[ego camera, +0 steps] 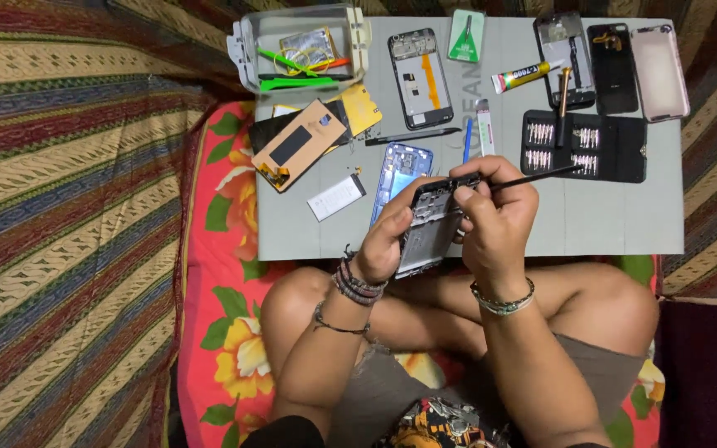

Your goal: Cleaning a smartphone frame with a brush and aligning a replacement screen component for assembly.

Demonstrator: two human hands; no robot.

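The left hand [385, 236] is clamped on the side edges of an opened phone frame [430, 226], held above the lap at the near edge of the grey mat [607, 224]. The right hand [495, 220] pinches a thin black tool [533, 176], whose shaft points to 2 o'clock. The frame looks light, stiff and fragile inside, so the edges seem the safe place to hold. At 12 o'clock lies a blue phone back [400, 170]; at 2 o'clock, a black bit case [584, 145].
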